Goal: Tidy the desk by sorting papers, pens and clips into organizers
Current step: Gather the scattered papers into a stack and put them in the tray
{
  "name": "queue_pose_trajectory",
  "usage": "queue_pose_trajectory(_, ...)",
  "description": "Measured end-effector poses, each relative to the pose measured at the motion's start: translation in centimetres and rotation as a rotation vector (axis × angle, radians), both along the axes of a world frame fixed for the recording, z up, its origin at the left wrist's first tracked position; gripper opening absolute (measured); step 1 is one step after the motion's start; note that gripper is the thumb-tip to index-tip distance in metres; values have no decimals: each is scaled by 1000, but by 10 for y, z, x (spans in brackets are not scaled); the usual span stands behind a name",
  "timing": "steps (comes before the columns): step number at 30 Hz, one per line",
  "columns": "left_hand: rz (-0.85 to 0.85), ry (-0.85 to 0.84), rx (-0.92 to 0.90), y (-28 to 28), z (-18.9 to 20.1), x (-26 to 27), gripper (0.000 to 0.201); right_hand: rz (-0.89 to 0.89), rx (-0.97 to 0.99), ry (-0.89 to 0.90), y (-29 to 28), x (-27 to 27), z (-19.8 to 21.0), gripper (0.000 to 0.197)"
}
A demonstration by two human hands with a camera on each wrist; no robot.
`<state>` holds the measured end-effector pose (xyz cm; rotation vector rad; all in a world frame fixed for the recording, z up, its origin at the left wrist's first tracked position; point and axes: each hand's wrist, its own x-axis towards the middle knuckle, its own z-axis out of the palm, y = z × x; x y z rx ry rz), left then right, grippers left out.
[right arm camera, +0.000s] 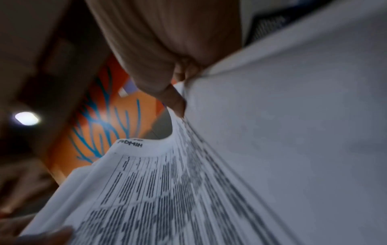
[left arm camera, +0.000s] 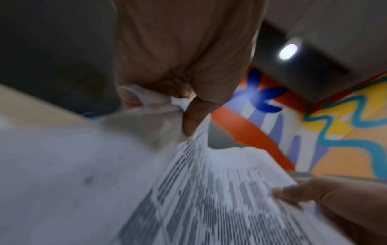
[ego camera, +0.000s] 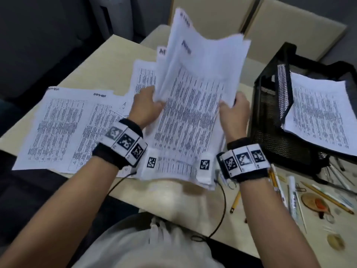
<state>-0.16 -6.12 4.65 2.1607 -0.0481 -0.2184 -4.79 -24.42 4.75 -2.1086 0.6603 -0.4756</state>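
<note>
A thick stack of printed papers (ego camera: 193, 105) is held tilted up above the desk. My left hand (ego camera: 146, 105) grips its left edge and my right hand (ego camera: 234, 109) grips its right edge, thumbs on the top sheet. In the left wrist view the left hand (left arm camera: 188, 119) pinches the stack of papers (left arm camera: 209, 190); in the right wrist view the right hand (right arm camera: 178, 102) pinches the stack of papers (right arm camera: 167, 190), whose top sheet reads "ADMIN". More loose sheets (ego camera: 63, 128) lie spread on the desk at left. A black mesh tray organizer (ego camera: 270, 117) at right holds a pile of papers (ego camera: 318, 113).
Pens, pencils and clips (ego camera: 289, 194) lie scattered on the beige desk (ego camera: 92, 66) at the front right, below the organizer. A black cable (ego camera: 222, 209) runs over the desk's near edge. Beige chair backs (ego camera: 280, 26) stand behind the desk.
</note>
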Motion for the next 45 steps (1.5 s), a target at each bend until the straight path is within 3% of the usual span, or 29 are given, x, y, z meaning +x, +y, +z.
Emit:
queue_pose_trajectory(2, 21, -262, -153, 0, 36, 8, 33, -42, 55, -324, 0, -1, 46, 19)
queue_pose_trajectory(4, 11, -421, -315, 3, 60, 11, 36, -40, 108, -550, 3, -7, 79, 27)
queue_pose_trajectory(7, -66, -433, -521, 8, 62, 14, 33, -11, 182, -627, 8, -17, 85, 48)
queue_pose_trajectory(10, -80, -273, -612, 14, 45, 12, 71, 10, 279, -583, 10, -22, 58, 57)
queue_pose_trajectory(12, -82, -227, -602, 15, 32, 10, 80, -26, 306, -493, 12, -23, 33, 54)
queue_pose_trajectory(15, -113, -116, -590, 11, 13, 4, 64, -95, 366, -315, 16, -21, 0, 43)
queue_pose_trajectory(18, -127, 47, -445, 3, -15, -4, 56, -108, 383, -141, 16, -13, -18, 40)
queue_pose_trajectory(22, -99, 40, -362, -13, -16, -12, 15, -114, 383, -242, 4, -11, -9, 34)
queue_pose_trajectory(24, -51, -6, -364, -24, -7, -11, 6, -117, 381, -243, -9, -19, -7, 27)
queue_pose_trajectory(28, -42, 45, -323, -58, -12, -11, 30, -22, 424, 21, -46, -51, -40, 24)
queue_pose_trajectory(33, -108, 313, -199, -123, -44, -37, 10, -50, 765, 224, -101, -153, -79, 26)
queue_pose_trajectory(36, -172, 516, -179, -173, -56, -47, 13, -155, 794, 220, -144, -194, -89, 25)
queue_pose_trajectory(40, -274, 690, -253, -230, -62, -58, 32, -329, 705, 156, -209, -200, -80, 21)
queue_pose_trajectory(43, -391, 679, -204, -260, -75, -66, 46, -397, 687, 65, -245, -180, -66, 15)
queue_pose_trajectory(45, -460, 634, -147, -274, -85, -68, 45, -464, 578, 79, -266, -161, -64, 12)
